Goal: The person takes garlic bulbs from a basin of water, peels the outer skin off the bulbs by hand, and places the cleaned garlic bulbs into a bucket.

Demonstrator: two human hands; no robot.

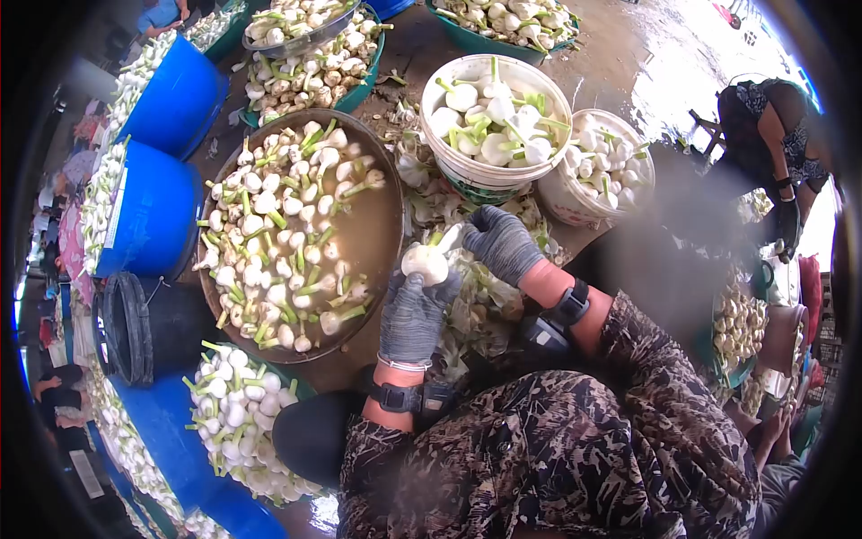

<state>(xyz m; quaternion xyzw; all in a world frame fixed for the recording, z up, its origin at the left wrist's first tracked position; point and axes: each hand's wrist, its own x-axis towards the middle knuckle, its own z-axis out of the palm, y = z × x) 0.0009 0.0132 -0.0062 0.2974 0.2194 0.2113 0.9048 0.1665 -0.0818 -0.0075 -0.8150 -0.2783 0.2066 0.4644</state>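
My left hand (pixel 415 314), in a grey glove, is closed around the lower part of a white garlic bulb (pixel 426 263) with a short green stem. My right hand (pixel 505 244), gloved the same way, pinches a pale strip of garlic skin (pixel 452 237) beside the stem. Below and behind both hands lies a heap of loose garlic peelings (pixel 480 301). To the left, a wide round basin (pixel 395 216) holds murky water with many garlic bulbs in it. Just beyond my hands stands a white bucket (pixel 449 164) full of peeled bulbs with green stems.
A second white bucket (pixel 575 205) of garlic stands at the right. Blue tubs (pixel 162 207) heaped with garlic and a black bucket (pixel 148 323) line the left. A garlic pile (pixel 242 413) sits near my left knee. At upper right a person (pixel 781 135) bends down.
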